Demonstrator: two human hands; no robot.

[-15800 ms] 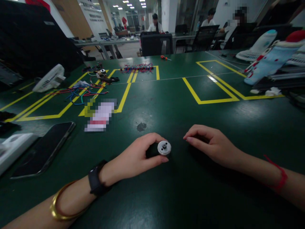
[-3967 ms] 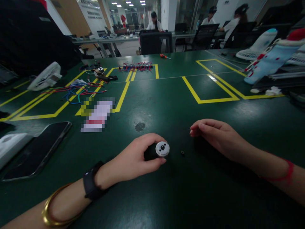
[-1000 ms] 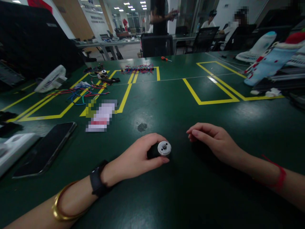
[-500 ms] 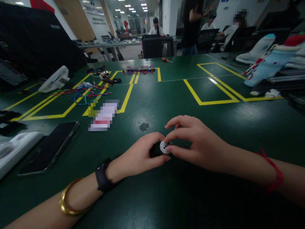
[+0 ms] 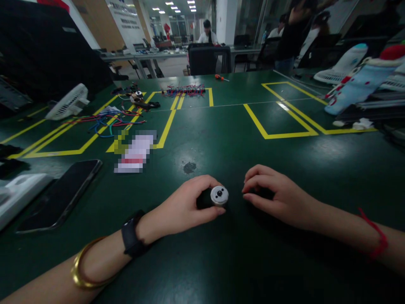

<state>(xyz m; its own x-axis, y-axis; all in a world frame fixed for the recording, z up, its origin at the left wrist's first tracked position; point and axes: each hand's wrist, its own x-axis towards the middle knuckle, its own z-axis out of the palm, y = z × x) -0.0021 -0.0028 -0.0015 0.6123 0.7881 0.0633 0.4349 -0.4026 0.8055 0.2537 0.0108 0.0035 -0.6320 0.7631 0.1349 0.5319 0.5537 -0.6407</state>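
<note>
A small metal motor (image 5: 219, 195) stands on the green table, its round silver end facing up with a dark centre and two small dark holes. My left hand (image 5: 193, 202) is closed around its side, thumb at the near edge and fingers at the far edge. To the right, apart from the motor, my right hand (image 5: 274, 192) rests low over the table. Its fingers are curled, with thumb and index fingertips close together. Anything between those fingertips is too small to make out.
A phone (image 5: 61, 196) and a white power strip (image 5: 22, 192) lie at left. Behind are loose wires (image 5: 107, 122), a white fan (image 5: 68, 102), a wire bundle (image 5: 185, 90) and a screwdriver (image 5: 221, 78). Yellow tape (image 5: 289, 136) marks the table; a light-blue bottle (image 5: 354, 86) is at right.
My right hand has drawn back to the right from the motor's top, so its end face shows fully. My left hand keeps its hold. A person in the background has moved right.
</note>
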